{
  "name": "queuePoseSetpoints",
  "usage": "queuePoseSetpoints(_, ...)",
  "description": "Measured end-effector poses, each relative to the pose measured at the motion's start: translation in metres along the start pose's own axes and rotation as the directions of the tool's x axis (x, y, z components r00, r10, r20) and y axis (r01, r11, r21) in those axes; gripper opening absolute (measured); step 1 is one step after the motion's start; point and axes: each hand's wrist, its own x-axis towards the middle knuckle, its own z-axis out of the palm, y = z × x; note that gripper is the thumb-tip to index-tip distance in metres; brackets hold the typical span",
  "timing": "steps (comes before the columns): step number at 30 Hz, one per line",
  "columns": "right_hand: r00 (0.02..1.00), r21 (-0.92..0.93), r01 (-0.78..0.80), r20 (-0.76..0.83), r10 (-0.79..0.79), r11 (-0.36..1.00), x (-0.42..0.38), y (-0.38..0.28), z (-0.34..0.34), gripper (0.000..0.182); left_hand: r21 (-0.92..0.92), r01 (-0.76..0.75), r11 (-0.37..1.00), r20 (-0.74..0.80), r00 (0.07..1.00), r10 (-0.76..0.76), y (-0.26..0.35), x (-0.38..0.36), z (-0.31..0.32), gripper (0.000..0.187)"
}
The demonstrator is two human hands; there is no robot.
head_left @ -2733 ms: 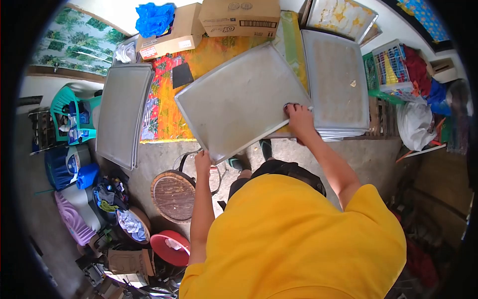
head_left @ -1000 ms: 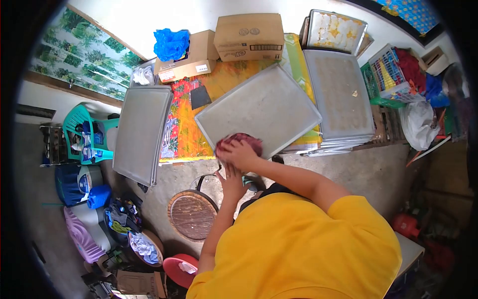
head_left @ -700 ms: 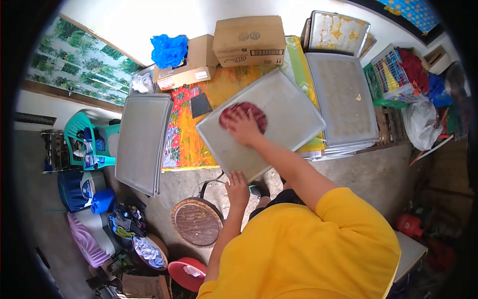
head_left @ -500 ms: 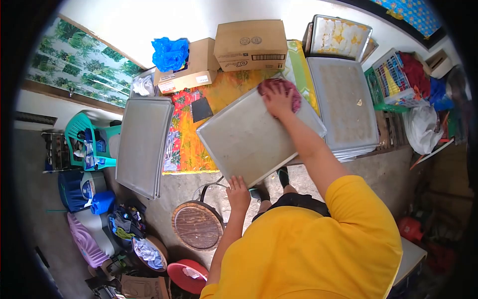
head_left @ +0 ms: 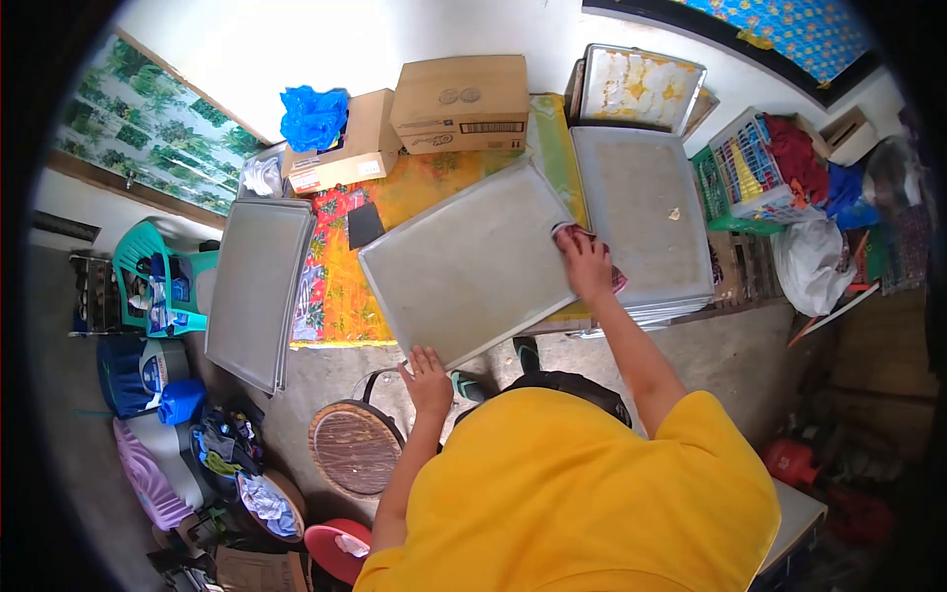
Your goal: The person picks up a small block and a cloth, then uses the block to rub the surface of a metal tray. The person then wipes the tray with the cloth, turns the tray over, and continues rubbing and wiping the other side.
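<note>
A flat metal tray (head_left: 469,261) lies tilted across the front of the table, which has a bright patterned cover (head_left: 335,306). My left hand (head_left: 428,380) rests at the tray's near left corner, fingers apart. At the tray's right edge, my right hand (head_left: 589,264) presses on a dark red cloth (head_left: 619,280), its fingers over the cloth. To the right is a stack of trays (head_left: 646,212); more trays (head_left: 258,291) stand at the left end of the table.
Behind the tray are a cardboard box (head_left: 462,104), an open box (head_left: 370,138) with a blue bag, and a small dark square (head_left: 365,226). A round wooden stool (head_left: 355,449) stands below on the floor. Baskets (head_left: 755,168) are at the right.
My right hand has moved with the cloth from the tray's far right part down to its right edge. My left hand stays at the near corner. The whole view has shifted slightly.
</note>
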Motion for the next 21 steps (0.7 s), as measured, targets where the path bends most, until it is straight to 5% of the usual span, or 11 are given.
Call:
queuePoseSetpoints(5,0.982,0.224,-0.179,0.103,0.159,0.958,0.029,0.024,-0.02,0.05,-0.142,-0.298,0.944,-0.183,0.945,0.27,0.017,0.015,-0.031,0.057)
queuePoseSetpoints(12,0.96,0.616,-0.256,0.072,0.271,0.745,0.04,0.043,-0.066,0.05,-0.035,-0.361,0.932,-0.042,0.932,0.36,0.023,0.045,-0.03,0.049)
queuePoseSetpoints(16,0.922,0.741,-0.125,-0.158,0.353,0.66,0.049,0.064,-0.097,0.051,-0.094,-0.32,0.943,-0.142,0.941,0.306,0.018,0.045,-0.081,0.046)
queuePoseSetpoints(20,0.748,0.802,0.016,-0.406,0.526,0.597,0.059,0.068,-0.148,0.056,-0.209,-0.341,0.917,-0.449,0.866,0.22,0.0,0.062,-0.16,0.043)
queuePoseSetpoints(21,0.691,0.808,0.057,-0.456,0.561,0.587,0.061,0.067,-0.155,0.057,-0.296,-0.278,0.914,-0.408,0.902,0.142,-0.005,0.067,-0.192,0.039)
